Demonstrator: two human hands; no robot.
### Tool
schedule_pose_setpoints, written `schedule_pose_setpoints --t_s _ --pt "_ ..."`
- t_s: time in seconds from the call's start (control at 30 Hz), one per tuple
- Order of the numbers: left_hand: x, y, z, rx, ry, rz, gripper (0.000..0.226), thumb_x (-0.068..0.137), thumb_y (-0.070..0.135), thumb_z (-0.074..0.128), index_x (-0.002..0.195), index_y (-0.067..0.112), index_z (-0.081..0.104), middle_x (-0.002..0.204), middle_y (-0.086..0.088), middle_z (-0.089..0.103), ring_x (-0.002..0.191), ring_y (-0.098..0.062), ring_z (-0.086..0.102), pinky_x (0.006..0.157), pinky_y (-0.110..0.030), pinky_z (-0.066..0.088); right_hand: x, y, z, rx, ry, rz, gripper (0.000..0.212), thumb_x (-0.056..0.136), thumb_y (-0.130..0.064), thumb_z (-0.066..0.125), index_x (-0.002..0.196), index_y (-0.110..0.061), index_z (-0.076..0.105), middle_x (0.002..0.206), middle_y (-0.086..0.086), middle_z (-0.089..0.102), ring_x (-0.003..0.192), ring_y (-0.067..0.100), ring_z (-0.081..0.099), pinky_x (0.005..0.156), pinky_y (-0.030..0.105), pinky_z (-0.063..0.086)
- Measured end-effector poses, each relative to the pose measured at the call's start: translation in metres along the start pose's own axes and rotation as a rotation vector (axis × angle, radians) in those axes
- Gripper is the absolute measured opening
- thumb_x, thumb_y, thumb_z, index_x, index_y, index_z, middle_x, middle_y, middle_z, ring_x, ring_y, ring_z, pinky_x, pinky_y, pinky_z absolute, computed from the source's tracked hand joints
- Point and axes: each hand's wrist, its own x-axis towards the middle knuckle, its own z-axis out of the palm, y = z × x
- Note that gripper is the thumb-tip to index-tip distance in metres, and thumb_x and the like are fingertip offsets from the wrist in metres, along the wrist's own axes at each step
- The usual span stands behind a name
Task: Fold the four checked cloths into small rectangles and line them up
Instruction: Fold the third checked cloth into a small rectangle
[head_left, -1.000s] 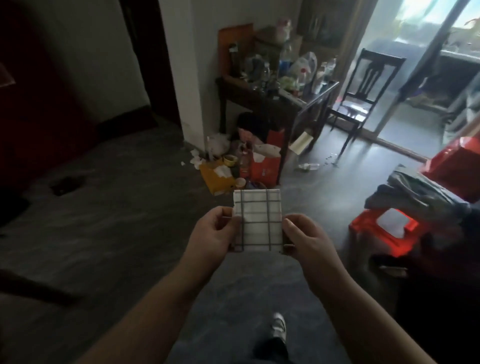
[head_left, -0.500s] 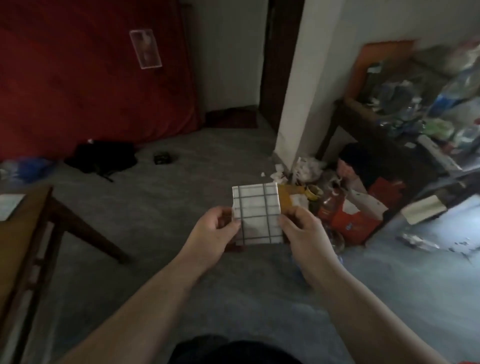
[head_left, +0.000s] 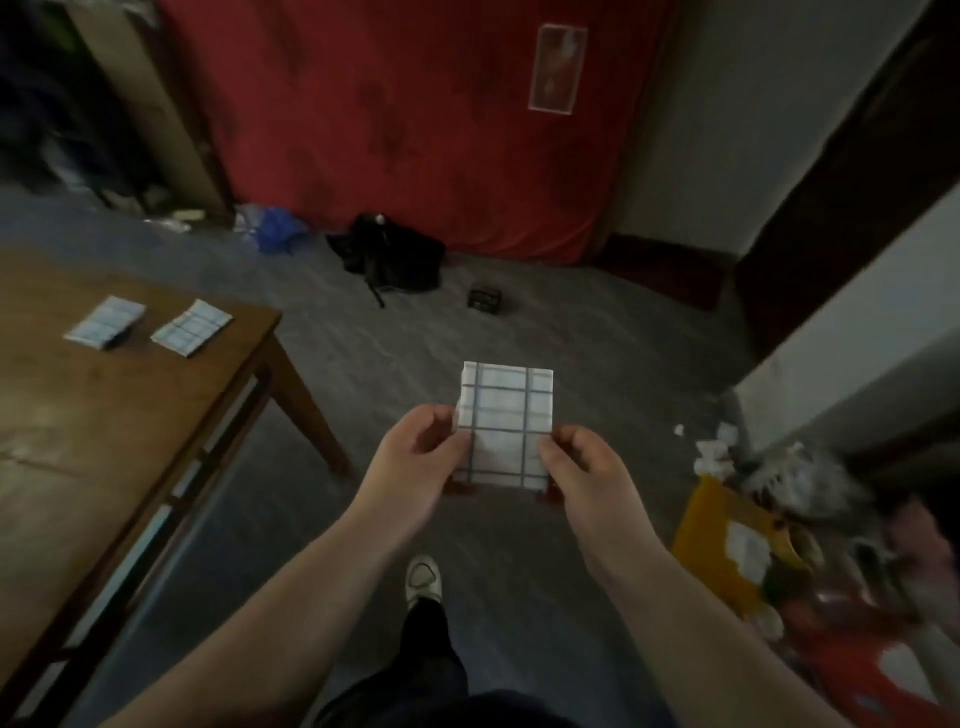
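A white checked cloth (head_left: 506, 423), folded into a small rectangle, is held upright in the air over the floor. My left hand (head_left: 415, 460) pinches its left edge and my right hand (head_left: 589, 470) pinches its right edge. Two more folded checked cloths lie side by side on the wooden table (head_left: 104, 441) at the left: one folded cloth (head_left: 106, 321) further left, the other folded cloth (head_left: 191, 327) near the table's right corner. No fourth cloth is in view.
A red mattress (head_left: 415, 119) leans on the far wall, with a black bag (head_left: 389, 254) and a small dark box (head_left: 484, 298) on the grey floor before it. Clutter and a yellow packet (head_left: 727, 545) lie at the right. My foot (head_left: 423, 577) stands below the hands.
The view has swung left from the cluttered shelf and chair to the wooden table and red mattress. Both hands keep the same hold on the folded cloth.
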Motion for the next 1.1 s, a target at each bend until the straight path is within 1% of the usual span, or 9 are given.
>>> schedule_pose_setpoints --t_s 0.13,0.23,0.4,0.5,0.63,0.73,0.9,1.03,1.1 --pt "0.092 0.038 -0.034 -0.039 0.040 -0.037 0.011 0.099 0.017 0.062 0.108 0.022 0.068 0.099 0.003 0.077 0.089 -0.012 0.075 0.075 -0.036 0.063 0.094 -0.050 0.048 -0.015 -0.053 -0.010 0.011 0.103 -0.022 0.059 0.105 -0.023 0.069 0.099 -0.003 0.075 0.096 0.017 0.071 0.087 0.037 0.061" --pt "0.158 0.069 -0.055 -0.072 0.071 -0.062 0.011 0.098 0.021 0.064 0.109 0.022 0.068 0.098 0.003 0.076 0.086 -0.011 0.075 0.071 -0.030 0.062 0.156 -0.088 0.079 -0.015 -0.075 -0.047 0.011 0.103 -0.022 0.058 0.105 -0.024 0.068 0.102 -0.003 0.074 0.097 0.016 0.070 0.085 0.036 0.060" --pt "0.249 0.112 -0.074 -0.022 0.127 -0.028 0.009 0.098 0.018 0.064 0.106 0.020 0.067 0.098 0.003 0.075 0.087 -0.013 0.074 0.076 -0.034 0.063 0.246 -0.132 0.113 0.008 -0.113 -0.075 0.011 0.103 -0.024 0.058 0.107 -0.026 0.068 0.103 -0.004 0.076 0.097 0.014 0.072 0.085 0.037 0.061" --pt "0.301 0.127 -0.082 0.013 0.140 -0.007 0.008 0.098 0.020 0.064 0.106 0.020 0.067 0.095 0.005 0.075 0.087 -0.012 0.074 0.078 -0.035 0.063 0.305 -0.153 0.130 0.006 -0.143 -0.088 0.011 0.103 -0.024 0.059 0.109 -0.025 0.068 0.102 -0.005 0.076 0.095 0.013 0.072 0.081 0.033 0.059" --pt "0.386 0.143 -0.090 -0.017 0.198 0.031 0.007 0.099 0.016 0.063 0.103 0.013 0.068 0.098 -0.007 0.074 0.090 -0.025 0.072 0.080 -0.042 0.063 0.397 -0.177 0.153 0.017 -0.188 -0.125 0.010 0.103 -0.024 0.060 0.108 -0.024 0.069 0.103 -0.004 0.076 0.095 0.013 0.072 0.075 0.029 0.056" --pt "0.460 0.159 -0.092 -0.036 0.246 0.054 0.006 0.099 0.015 0.062 0.101 0.013 0.068 0.094 -0.005 0.074 0.085 -0.020 0.070 0.078 -0.040 0.062 0.474 -0.201 0.171 0.020 -0.226 -0.173 0.008 0.102 -0.022 0.061 0.105 -0.023 0.068 0.102 -0.001 0.076 0.094 0.016 0.072 0.073 0.029 0.056" --pt "0.578 0.205 -0.099 -0.113 0.328 0.072 0.007 0.099 0.013 0.061 0.100 0.014 0.067 0.090 -0.001 0.074 0.083 -0.019 0.070 0.076 -0.038 0.061 0.603 -0.256 0.204 -0.049 -0.319 -0.216 0.006 0.101 -0.026 0.063 0.104 -0.025 0.069 0.101 -0.001 0.076 0.092 0.020 0.073 0.081 0.042 0.062" --pt "0.645 0.238 -0.122 -0.143 0.457 0.105 0.006 0.099 0.010 0.061 0.097 0.013 0.066 0.086 -0.002 0.073 0.077 -0.019 0.068 0.076 -0.042 0.058 0.681 -0.308 0.248 -0.073 -0.422 -0.265 0.006 0.101 -0.023 0.063 0.099 -0.025 0.067 0.101 0.001 0.075 0.091 0.017 0.071 0.072 0.030 0.058" --pt "0.666 0.248 -0.143 -0.180 0.534 0.107 0.007 0.098 0.009 0.061 0.095 0.013 0.066 0.084 -0.002 0.072 0.077 -0.020 0.067 0.075 -0.044 0.057 0.706 -0.329 0.279 -0.079 -0.477 -0.281 0.006 0.101 -0.021 0.064 0.097 -0.025 0.067 0.100 0.006 0.075 0.088 0.017 0.069 0.068 0.027 0.056"
